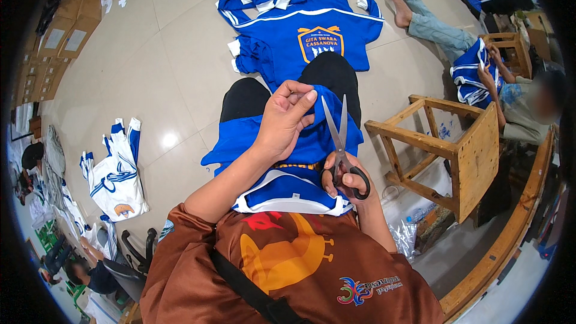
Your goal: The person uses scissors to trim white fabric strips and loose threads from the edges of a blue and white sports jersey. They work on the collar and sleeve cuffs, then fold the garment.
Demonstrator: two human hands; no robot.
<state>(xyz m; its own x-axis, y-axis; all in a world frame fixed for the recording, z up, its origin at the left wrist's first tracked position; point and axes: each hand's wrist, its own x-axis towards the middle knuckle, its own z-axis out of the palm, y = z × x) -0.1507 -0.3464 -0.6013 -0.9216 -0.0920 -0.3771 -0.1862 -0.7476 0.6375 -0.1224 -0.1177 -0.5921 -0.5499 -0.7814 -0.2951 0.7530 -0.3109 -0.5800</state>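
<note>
Left hand (287, 121): blue jersey (300, 150) on the lap is being pinched at its top edge | right hand (347, 175): scissors (342, 144) are being gripped, blades spread, just beside the pinch | jersey pile (300, 18) is lying beyond the hands

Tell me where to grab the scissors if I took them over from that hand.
Probably best by the shut upper blades, from above. The scissors stand tips up, and the right hand fills the black handle loops, so only the blades are free.

Blue jersey (282, 150) across lap, open scissors (341, 144) upright
</note>
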